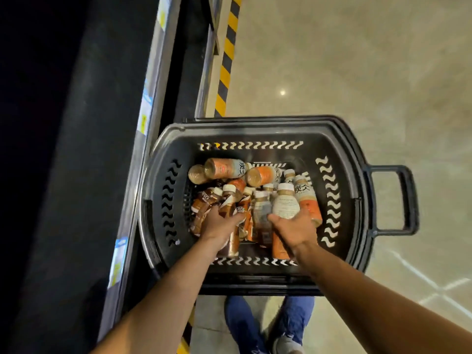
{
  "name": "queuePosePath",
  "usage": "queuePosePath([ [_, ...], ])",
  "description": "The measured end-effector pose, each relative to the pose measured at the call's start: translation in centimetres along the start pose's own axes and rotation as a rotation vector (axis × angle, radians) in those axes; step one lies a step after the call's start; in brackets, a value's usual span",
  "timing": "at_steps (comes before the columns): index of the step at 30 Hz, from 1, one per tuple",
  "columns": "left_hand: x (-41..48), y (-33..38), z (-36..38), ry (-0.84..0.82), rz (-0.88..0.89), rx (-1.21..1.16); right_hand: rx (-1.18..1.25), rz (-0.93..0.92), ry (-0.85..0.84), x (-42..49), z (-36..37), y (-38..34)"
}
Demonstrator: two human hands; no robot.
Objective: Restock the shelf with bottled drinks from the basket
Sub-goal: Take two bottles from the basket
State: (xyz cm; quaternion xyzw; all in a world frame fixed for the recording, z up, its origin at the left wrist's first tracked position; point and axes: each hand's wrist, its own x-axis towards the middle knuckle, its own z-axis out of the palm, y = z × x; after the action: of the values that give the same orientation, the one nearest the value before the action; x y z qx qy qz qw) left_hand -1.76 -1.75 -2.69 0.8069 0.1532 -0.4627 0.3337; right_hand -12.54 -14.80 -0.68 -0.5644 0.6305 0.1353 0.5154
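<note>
A black plastic basket (255, 131) stands on the floor in front of me, holding several bottled drinks with white caps and orange or brown labels. My left hand (221, 222) reaches into the basket's left side and grips a brown coffee bottle (228, 200). My right hand (293, 229) is in the middle of the basket and holds a pale-labelled bottle (285, 203) from below, thumb on its left side. More bottles (224, 168) lie on their sides at the basket's far end. The shelf (143, 118) runs along the left; its inside is dark.
The shelf's front rail carries blue and yellow price tags (145, 113). Yellow-black hazard tape (227, 60) marks the floor beyond the basket. The basket's pull handle (406, 200) sticks out to the right. My legs and shoes (268, 325) stand just behind the basket. Bare concrete floor lies to the right.
</note>
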Motion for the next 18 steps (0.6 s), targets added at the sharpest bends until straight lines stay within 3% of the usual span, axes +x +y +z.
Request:
queuePosePath([
  [6,-18.5,10.7,-4.6,-0.123,0.078,-0.276,0.079,-0.167,-0.074,-13.9,-10.8,-9.6],
  [13,-40.5,20.9,-12.7,-0.031,0.348,-0.321,0.114,-0.451,-0.133,-33.9,-22.9,-20.4],
  [18,-55.2,23.3,-17.5,0.106,0.535,-0.405,0.158,-0.619,-0.158,-45.5,-28.5,-23.9],
])
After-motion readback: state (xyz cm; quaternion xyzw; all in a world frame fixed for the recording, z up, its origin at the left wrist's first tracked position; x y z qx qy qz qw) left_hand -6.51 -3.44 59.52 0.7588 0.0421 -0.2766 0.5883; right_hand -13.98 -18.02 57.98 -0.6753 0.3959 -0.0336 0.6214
